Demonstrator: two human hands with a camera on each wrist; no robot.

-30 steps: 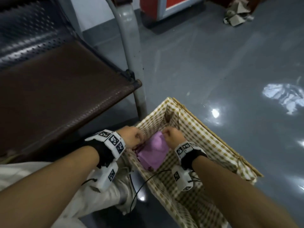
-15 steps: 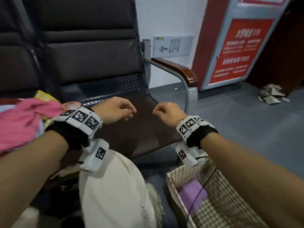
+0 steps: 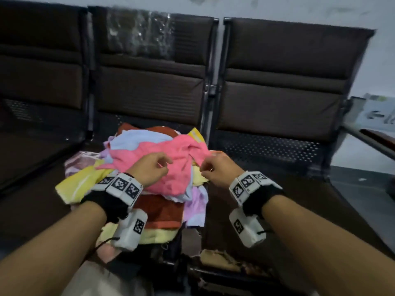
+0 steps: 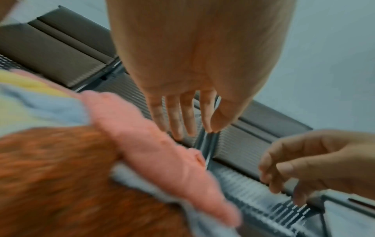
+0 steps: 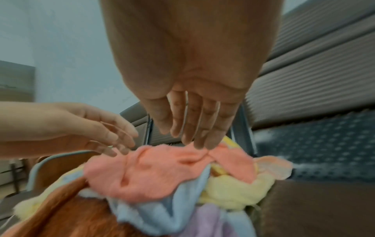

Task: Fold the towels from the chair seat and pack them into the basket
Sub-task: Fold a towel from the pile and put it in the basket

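Observation:
A loose pile of towels in yellow, blue, lilac and rust lies on the middle chair seat, with a pink towel on top. My left hand hovers over the pink towel's near left part with its fingers straight and nothing in them. My right hand is at the towel's right corner, and its fingertips reach down to the pink towel, just above it or touching it. Neither hand holds cloth. The basket is out of view.
Three dark brown chairs stand in a row against a pale wall. The right seat is bare, with a perforated metal strip behind it. An armrest juts out at far right. The seat's front edge is torn.
Both hands left the purple towel in the checked basket, rose, and moved left to the towel pile. The view swung from the basket up to the chairs.

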